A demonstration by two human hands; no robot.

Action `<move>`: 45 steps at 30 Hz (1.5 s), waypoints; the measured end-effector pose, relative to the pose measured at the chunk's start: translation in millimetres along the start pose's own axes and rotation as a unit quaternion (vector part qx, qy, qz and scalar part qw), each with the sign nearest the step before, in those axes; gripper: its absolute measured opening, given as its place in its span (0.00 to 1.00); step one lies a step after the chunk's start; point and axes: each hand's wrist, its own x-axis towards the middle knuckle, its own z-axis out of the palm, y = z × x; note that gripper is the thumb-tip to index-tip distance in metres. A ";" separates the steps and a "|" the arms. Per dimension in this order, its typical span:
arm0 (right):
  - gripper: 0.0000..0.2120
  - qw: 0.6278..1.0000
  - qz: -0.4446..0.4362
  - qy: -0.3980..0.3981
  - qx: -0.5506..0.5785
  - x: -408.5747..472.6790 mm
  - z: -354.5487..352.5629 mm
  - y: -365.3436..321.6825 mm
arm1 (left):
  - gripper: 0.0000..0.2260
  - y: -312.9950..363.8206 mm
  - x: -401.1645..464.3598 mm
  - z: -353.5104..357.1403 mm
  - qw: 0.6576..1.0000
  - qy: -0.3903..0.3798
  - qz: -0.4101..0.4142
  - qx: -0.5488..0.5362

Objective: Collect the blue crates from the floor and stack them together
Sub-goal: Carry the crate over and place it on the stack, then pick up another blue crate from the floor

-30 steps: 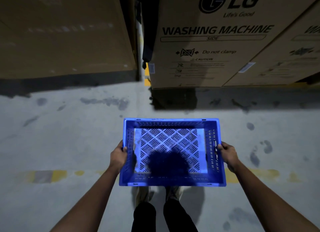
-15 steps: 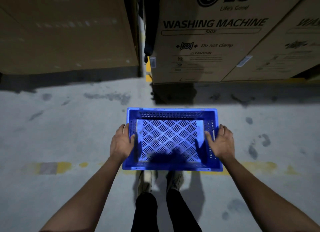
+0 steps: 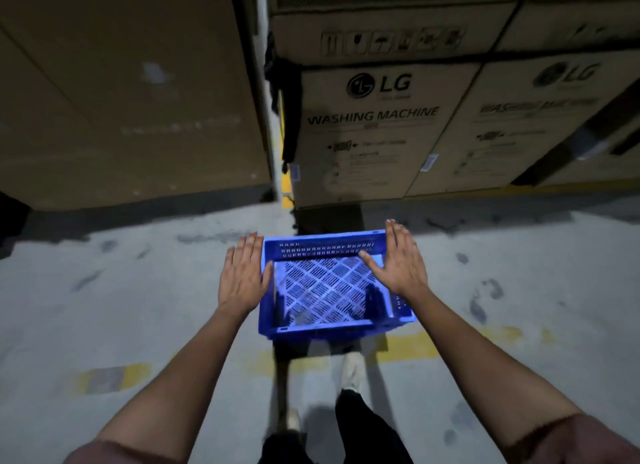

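Here, blue crate (image 3: 332, 283) seen in front of person, above grey floor (image 3: 138, 308), between both hands, open side up, lattice bottom visible. Left hand (image 3: 242, 276) laid flat along crate's left wall, fingers straight and spread. Right hand (image 3: 398, 266) laid flat on right rim, fingers straight, thumb reaching inside. Cardboard box (image 3: 367, 131) marked LG WASHING MACHINE stacked just behind crate. Yellow floor line (image 3: 408, 346) seen under crate's near edge.
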 end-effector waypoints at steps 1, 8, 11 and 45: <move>0.49 1.000 0.003 0.014 -0.005 -13.4 -11.4 -4.9 | 0.31 -1.4 -7.6 -6.5 1.000 0.001 0.010 0.002; 0.46 0.996 0.041 0.075 -0.034 -130.2 -57.0 -45.8 | 0.30 -22.0 -89.2 -55.8 0.996 0.030 0.081 0.028; 0.47 0.993 0.060 0.091 -0.033 -185.4 -63.0 -60.0 | 0.31 -37.5 -129.6 -70.3 0.993 0.041 0.106 0.034; 0.46 0.728 0.644 0.236 -0.001 -985.0 29.2 -282.0 | 0.28 95.0 -632.1 -86.6 0.722 0.047 0.690 -0.017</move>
